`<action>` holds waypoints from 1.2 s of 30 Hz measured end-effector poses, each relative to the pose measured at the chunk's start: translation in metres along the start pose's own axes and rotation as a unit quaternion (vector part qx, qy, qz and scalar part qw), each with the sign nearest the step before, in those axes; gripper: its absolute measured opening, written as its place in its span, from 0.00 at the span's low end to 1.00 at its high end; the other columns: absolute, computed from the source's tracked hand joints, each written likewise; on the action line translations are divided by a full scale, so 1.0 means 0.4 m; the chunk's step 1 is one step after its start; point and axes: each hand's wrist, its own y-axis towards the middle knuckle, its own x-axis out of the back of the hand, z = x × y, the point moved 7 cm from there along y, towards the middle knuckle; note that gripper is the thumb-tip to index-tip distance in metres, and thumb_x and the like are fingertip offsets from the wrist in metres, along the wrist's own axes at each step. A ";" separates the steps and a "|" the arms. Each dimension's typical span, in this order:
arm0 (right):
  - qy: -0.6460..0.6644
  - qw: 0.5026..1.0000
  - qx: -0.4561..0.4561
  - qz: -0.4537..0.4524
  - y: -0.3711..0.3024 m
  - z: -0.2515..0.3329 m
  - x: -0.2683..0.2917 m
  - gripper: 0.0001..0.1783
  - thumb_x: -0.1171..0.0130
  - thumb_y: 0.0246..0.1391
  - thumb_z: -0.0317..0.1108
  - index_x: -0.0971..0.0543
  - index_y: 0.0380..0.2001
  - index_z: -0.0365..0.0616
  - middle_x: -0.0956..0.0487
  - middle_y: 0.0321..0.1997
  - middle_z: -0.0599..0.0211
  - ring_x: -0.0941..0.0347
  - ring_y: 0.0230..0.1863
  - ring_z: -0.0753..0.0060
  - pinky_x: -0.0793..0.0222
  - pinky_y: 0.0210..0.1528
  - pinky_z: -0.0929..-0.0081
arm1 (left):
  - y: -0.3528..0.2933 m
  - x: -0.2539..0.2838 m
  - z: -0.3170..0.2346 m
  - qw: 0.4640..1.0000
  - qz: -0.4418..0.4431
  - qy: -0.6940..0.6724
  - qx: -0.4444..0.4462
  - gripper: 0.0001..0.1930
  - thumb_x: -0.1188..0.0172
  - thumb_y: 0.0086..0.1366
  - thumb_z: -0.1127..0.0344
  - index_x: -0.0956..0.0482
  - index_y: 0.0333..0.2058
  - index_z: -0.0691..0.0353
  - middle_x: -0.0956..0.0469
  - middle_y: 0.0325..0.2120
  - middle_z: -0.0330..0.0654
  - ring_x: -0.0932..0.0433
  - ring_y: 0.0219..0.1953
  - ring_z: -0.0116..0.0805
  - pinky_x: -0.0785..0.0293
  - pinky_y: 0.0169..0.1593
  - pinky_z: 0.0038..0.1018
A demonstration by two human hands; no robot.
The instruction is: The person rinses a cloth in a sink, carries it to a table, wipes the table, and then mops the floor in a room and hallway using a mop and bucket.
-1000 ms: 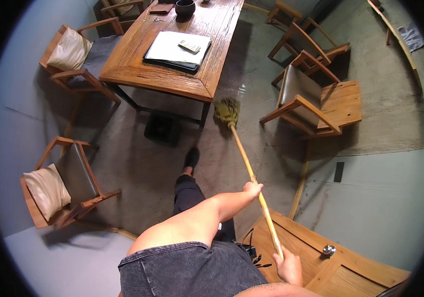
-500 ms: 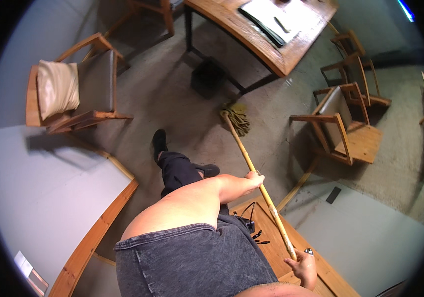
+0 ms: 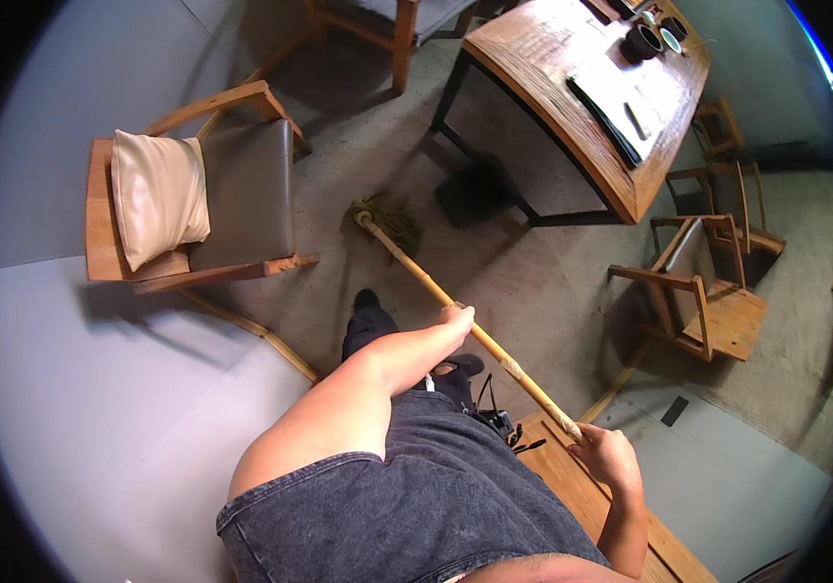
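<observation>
The left hand (image 3: 457, 319) curls its fingers round the middle of the wooden handle (image 3: 504, 361); the right hand (image 3: 611, 457) closes on its near, right end. It slants far and left to the mop head (image 3: 401, 223) (a shaggy clump) on the floor (image 3: 533, 282), between cushioned chair (image 3: 251, 194) and dark box (image 3: 475, 189); the left hand is nearer.

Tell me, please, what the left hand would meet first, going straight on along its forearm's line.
First, the mop handle, which the left hand grips; beyond it, the line seems to cross the floor toward the near corner of the wooden table, though depth is unclear.
</observation>
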 end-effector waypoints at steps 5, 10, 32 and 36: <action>0.043 0.999 -0.011 -0.011 0.011 0.198 0.019 0.21 0.32 0.51 0.45 0.19 0.45 0.48 0.19 0.29 0.50 0.22 0.33 0.45 0.27 0.36 0.57 | 0.051 0.173 -0.145 0.999 -0.013 0.028 -0.030 0.18 0.39 0.55 0.56 0.20 0.35 0.67 0.17 0.34 0.53 0.17 0.39 0.46 0.23 0.43 0.38; 0.142 0.989 -0.034 0.028 0.096 0.334 0.098 0.20 0.34 0.55 0.41 0.20 0.47 0.41 0.23 0.20 0.57 0.28 0.19 0.62 0.33 0.26 0.69 | 0.126 0.266 -0.371 0.996 -0.020 0.029 -0.084 0.21 0.36 0.54 0.52 0.19 0.35 0.67 0.17 0.36 0.54 0.18 0.42 0.50 0.23 0.46 0.39; 0.761 0.609 -0.128 0.186 0.515 1.028 0.810 0.16 0.46 0.62 0.32 0.30 0.53 0.42 0.36 0.17 0.75 0.45 0.09 0.84 0.51 0.11 0.83 | 0.463 0.458 -1.371 0.985 0.080 -0.056 -0.140 0.27 0.46 0.67 0.45 0.19 0.34 0.71 0.17 0.32 0.54 0.17 0.38 0.47 0.25 0.42 0.39; 0.782 0.587 -0.159 0.136 0.603 1.185 0.858 0.19 0.45 0.62 0.34 0.29 0.55 0.41 0.33 0.17 0.74 0.44 0.09 0.85 0.50 0.10 0.86 | 0.551 0.496 -1.528 0.983 0.138 0.066 -0.105 0.24 0.48 0.69 0.48 0.17 0.36 0.67 0.17 0.32 0.51 0.18 0.37 0.43 0.26 0.41 0.37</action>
